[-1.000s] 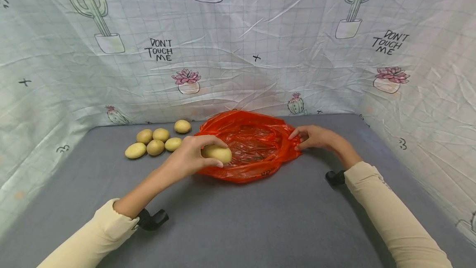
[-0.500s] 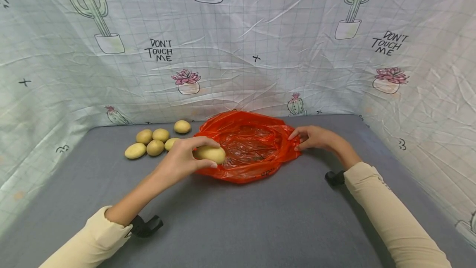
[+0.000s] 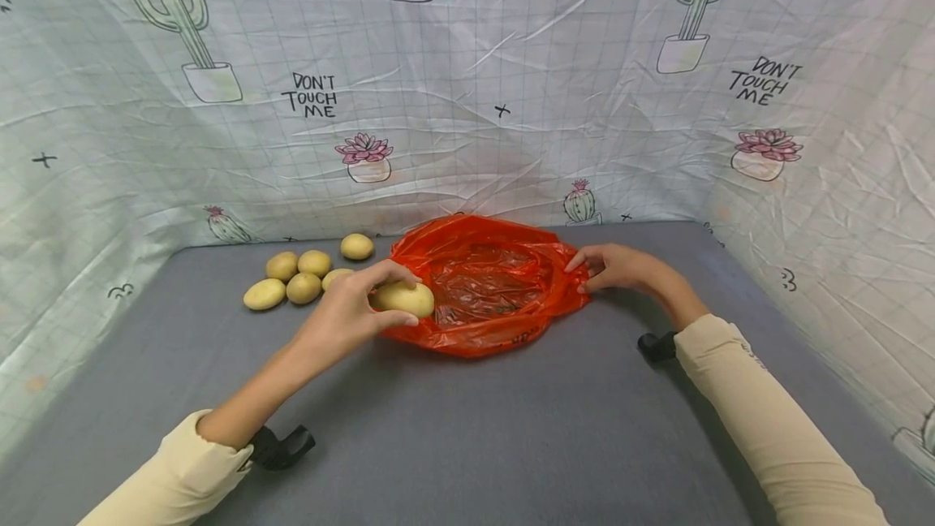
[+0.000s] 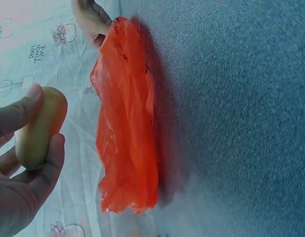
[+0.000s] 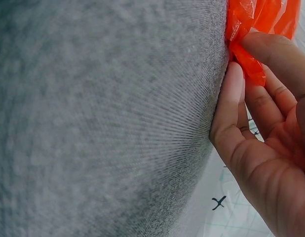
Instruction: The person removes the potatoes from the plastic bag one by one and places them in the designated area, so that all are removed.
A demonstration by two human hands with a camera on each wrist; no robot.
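Note:
Between thumb and fingers my left hand (image 3: 349, 303) holds a smooth yellow potato (image 3: 405, 299), raised over the left rim of a red plastic bag (image 3: 467, 339). The left wrist view shows this potato (image 4: 41, 128) pinched at its sides, above and apart from the bag (image 4: 125, 128). The bag lies on the table with its mouth spread wide and its crinkled inside showing. At the bag's right edge is my right hand (image 3: 617, 268). In the right wrist view its thumb and fingers grip a fold of the red plastic (image 5: 251, 64), low by the cloth.
Several more potatoes (image 3: 303, 289) lie grouped to the left of the bag, one of them partly hidden by the left hand. A lone potato (image 3: 357, 247) sits farther back. Grey cloth covers the table (image 3: 467, 437). A cactus-print curtain (image 3: 467, 144) stands behind and at both sides.
My left hand has drawn back a little to the left with the potato, from over the bag's mouth to its left rim. The right hand and the bag stay in place.

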